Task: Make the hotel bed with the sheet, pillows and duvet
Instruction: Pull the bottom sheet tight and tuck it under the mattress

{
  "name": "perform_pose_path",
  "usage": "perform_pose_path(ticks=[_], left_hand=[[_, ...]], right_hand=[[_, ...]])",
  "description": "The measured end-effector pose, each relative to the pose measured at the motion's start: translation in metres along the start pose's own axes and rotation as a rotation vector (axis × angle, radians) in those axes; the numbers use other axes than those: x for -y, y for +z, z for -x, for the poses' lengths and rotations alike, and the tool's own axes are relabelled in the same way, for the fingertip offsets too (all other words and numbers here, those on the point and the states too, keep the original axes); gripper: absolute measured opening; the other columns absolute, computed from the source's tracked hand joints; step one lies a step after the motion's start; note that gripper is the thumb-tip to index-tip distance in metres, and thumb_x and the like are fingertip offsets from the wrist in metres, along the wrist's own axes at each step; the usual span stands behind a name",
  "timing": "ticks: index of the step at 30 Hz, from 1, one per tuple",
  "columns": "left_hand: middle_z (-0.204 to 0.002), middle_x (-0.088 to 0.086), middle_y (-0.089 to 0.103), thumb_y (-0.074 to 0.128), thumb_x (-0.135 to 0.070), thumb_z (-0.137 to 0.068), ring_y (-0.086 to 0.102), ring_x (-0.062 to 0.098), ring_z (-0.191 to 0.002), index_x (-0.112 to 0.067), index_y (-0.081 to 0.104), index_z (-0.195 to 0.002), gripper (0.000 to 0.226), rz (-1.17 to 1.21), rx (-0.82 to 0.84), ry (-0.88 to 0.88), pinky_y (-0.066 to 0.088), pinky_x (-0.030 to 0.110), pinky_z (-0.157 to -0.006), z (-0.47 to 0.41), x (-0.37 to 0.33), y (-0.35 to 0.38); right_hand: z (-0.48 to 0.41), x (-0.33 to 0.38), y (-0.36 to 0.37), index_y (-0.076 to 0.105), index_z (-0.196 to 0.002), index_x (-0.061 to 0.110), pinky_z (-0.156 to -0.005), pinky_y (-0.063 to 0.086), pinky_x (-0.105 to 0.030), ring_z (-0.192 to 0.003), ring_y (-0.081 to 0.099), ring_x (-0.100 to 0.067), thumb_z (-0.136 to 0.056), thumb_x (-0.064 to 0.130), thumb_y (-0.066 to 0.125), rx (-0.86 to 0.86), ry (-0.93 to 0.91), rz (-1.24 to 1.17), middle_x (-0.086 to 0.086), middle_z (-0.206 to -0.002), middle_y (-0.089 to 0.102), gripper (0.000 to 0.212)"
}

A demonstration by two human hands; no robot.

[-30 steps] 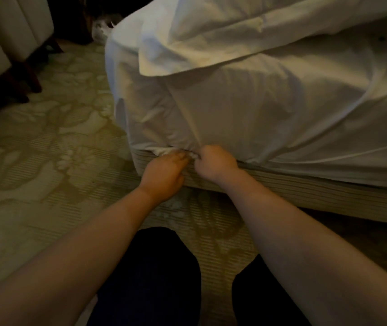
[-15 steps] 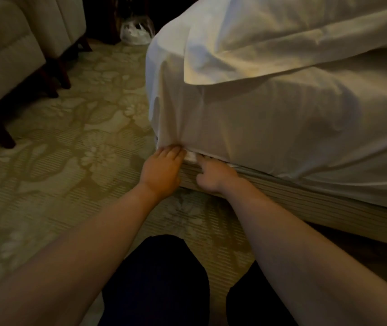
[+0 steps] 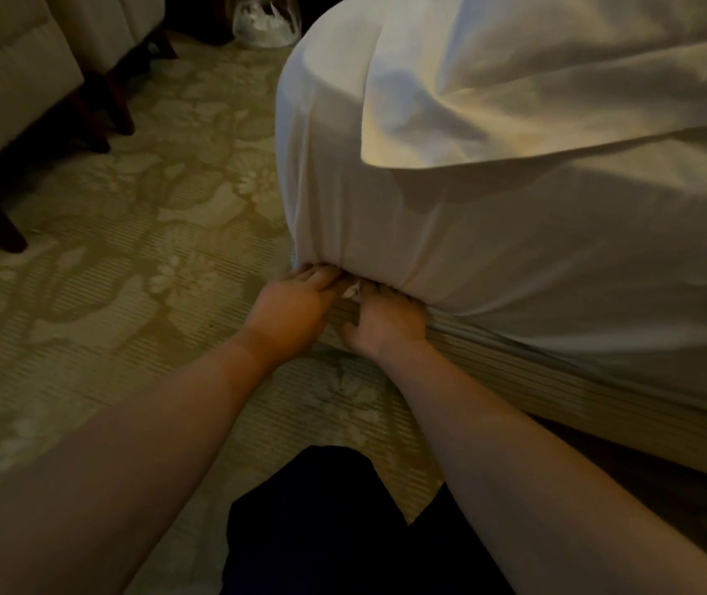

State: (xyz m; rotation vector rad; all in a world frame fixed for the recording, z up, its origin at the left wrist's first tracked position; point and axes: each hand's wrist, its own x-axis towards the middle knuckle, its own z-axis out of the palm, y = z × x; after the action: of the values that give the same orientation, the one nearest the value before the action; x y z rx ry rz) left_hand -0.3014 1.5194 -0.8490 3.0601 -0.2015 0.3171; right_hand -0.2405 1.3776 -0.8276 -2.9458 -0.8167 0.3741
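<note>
Head view is showing the white sheet (image 3: 514, 259) lying over the mattress corner, from the centre toward 2 o'clock. The left hand (image 3: 295, 309) is pressing the sheet's gathered edge under the corner with nearly straight fingers. Just beside it, toward 3 o'clock, the right hand (image 3: 386, 319) is curling its fingers into the gap above the striped bed base (image 3: 557, 371); its fingertips are hidden, so I cannot tell whether they are grasping cloth. An armchair (image 3: 8, 79) is standing at 10 o'clock on the patterned carpet (image 3: 128, 272).
</note>
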Motion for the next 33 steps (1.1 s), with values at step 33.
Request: perform_pose_path(ticks=[33], left_hand=[[-0.148, 0.01, 0.042, 0.053, -0.022, -0.087, 0.032, 0.03, -0.14, -0.018, 0.042, -0.144, 0.057, -0.156, 0.119, -0.186, 0.027, 0.042, -0.114, 0.009, 0.01, -0.011]], right_hand=[[-0.005, 0.016, -0.008, -0.016, -0.153, 0.021, -0.121, 0.001, -0.043, -0.149, -0.007, -0.022, -0.09, 0.038, 0.056, 0.271, -0.199, 0.051, 0.001, -0.161, -0.015, 0.097]])
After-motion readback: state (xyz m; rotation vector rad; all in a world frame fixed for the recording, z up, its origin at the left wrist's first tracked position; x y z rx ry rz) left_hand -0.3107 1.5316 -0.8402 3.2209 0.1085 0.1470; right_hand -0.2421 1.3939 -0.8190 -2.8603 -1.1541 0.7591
